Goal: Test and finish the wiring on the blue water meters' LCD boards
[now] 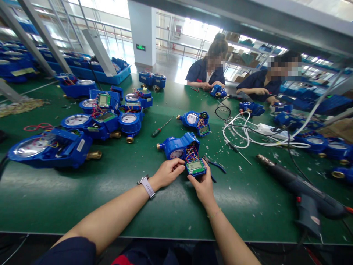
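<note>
A blue water meter [174, 150] with a brass fitting lies on the green bench in front of me, its housing open and coloured wires showing. From it, wires run to a display module [196, 167], a green circuit board with a small screen in a blue frame. My right hand [203, 184] is closed on this module, thumb at the lower edge and fingers along the right side. At the module's left edge is my left hand [168, 172], its fingers curled and close together; whether anything is between them is hidden. Blue-handled pliers [216, 165] lie just right of the module.
Several blue meters [104, 117] stand at left, and another meter [193, 119] lies farther back. A screwdriver [161, 128], white cable [234, 132], power strip [273, 131] and heat gun [298, 187] lie on the bench. Two co-workers [206, 73] handle parts across it.
</note>
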`<state>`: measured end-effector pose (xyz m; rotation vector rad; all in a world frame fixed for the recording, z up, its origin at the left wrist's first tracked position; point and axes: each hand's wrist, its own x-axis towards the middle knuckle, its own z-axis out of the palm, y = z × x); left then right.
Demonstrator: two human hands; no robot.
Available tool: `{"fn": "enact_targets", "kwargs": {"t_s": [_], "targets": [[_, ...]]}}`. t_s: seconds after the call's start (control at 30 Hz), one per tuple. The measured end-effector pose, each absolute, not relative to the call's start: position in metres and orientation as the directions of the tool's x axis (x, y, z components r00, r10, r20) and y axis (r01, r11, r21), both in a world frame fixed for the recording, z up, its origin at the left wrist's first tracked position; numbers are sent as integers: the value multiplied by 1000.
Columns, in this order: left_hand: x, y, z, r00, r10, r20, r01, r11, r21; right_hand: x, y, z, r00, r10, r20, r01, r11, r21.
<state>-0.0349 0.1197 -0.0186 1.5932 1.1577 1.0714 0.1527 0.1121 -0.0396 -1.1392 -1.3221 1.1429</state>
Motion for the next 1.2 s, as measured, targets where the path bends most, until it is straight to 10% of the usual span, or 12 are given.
{"fn": "enact_targets", "kwargs": {"t_s": [1.2], "targets": [[-36, 115, -9, 228, 915, 334, 245, -386, 889, 166, 117, -51, -104, 962, 251, 104, 262, -960]]}}
